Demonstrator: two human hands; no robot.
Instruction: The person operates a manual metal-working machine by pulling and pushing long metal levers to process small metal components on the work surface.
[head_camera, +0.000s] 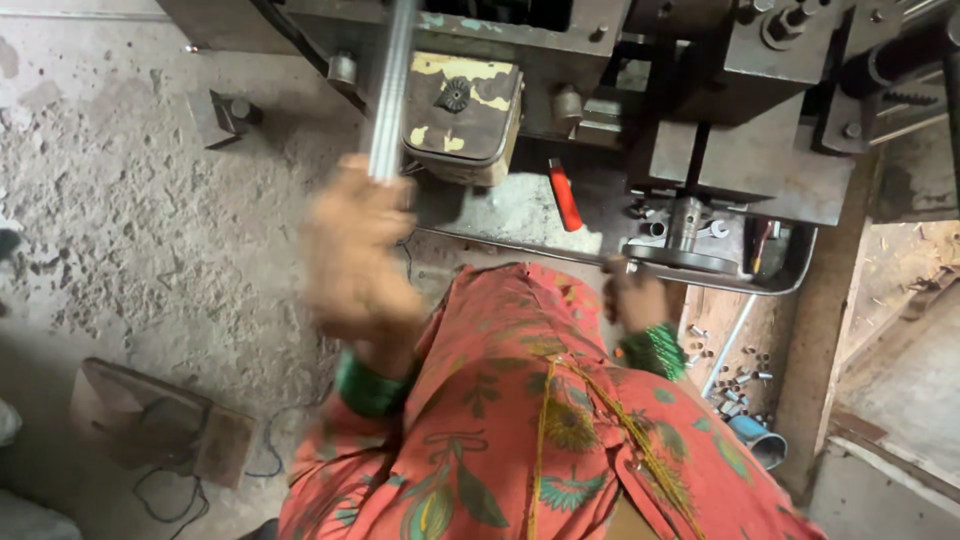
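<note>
My left hand (355, 250), blurred by motion, is closed around a long shiny metal lever (392, 90) that rises toward the top of a grey press machine (740, 160). My right hand (632, 298) rests at the edge of the machine's round die plate (680, 260), fingers curled; whether it holds a small part is hidden. Green bangles sit on both wrists. An orange floral garment (530, 420) fills the lower middle.
A worn tin box (462, 115) and a red-handled tool (564, 195) lie on the machine bed. Several small metal pieces (735, 385) are scattered below the plate beside a thin pipe. A wooden block (150, 420) with a cable lies on the concrete floor at left.
</note>
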